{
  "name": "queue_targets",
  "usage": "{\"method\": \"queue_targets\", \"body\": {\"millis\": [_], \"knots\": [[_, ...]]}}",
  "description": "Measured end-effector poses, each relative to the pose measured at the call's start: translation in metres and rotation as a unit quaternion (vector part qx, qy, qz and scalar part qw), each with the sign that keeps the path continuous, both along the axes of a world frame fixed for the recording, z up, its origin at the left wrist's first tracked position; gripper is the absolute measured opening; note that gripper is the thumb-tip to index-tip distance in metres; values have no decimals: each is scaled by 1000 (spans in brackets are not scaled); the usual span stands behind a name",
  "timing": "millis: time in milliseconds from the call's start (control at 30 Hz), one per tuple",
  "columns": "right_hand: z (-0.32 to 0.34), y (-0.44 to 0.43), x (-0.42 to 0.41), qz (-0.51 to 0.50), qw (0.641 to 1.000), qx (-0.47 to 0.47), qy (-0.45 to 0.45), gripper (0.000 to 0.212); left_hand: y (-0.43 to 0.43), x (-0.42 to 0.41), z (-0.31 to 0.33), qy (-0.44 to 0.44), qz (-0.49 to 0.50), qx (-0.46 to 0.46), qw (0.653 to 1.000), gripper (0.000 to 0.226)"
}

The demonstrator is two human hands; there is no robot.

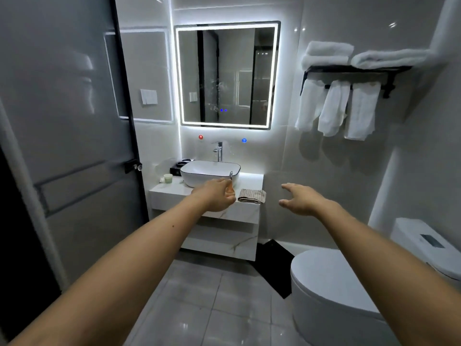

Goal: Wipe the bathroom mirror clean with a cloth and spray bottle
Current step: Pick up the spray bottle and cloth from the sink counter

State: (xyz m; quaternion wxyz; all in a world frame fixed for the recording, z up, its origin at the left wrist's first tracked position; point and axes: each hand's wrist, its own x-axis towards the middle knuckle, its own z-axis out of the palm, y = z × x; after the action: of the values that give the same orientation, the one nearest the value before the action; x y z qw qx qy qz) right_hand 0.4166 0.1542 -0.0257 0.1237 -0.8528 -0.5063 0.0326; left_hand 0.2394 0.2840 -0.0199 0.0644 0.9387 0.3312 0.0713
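Note:
The lit square mirror [225,76] hangs on the far wall above the basin, with spots and streaks near its middle. A folded striped beige cloth [252,196] lies on the white vanity counter [169,189], right of the basin. My left hand [214,196] reaches out in front of the counter just left of the cloth, fingers loosely curled and holding nothing. A thin silvery top [231,175] shows just above that hand; what it belongs to is hidden, and no spray bottle is plainly visible. My right hand [303,199] is stretched out right of the cloth, fingers spread and empty.
A white basin [209,172] with a chrome tap [218,149] sits on the counter, a small cup [168,178] at its left. A dark door [74,146] stands at the left. A towel rack [349,71] and a toilet [331,283] are on the right. Grey floor tiles lie between.

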Motion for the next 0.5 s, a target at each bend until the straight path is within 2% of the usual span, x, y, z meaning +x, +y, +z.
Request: {"method": "queue_targets", "body": {"millis": [200, 500], "knots": [[-10, 109, 91, 11, 1000, -2, 11, 60, 98, 78, -23, -11, 30, -19, 999, 63], [-48, 257, 194, 33, 998, -21, 52, 60, 238, 185, -54, -37, 40, -59, 997, 63]]}}
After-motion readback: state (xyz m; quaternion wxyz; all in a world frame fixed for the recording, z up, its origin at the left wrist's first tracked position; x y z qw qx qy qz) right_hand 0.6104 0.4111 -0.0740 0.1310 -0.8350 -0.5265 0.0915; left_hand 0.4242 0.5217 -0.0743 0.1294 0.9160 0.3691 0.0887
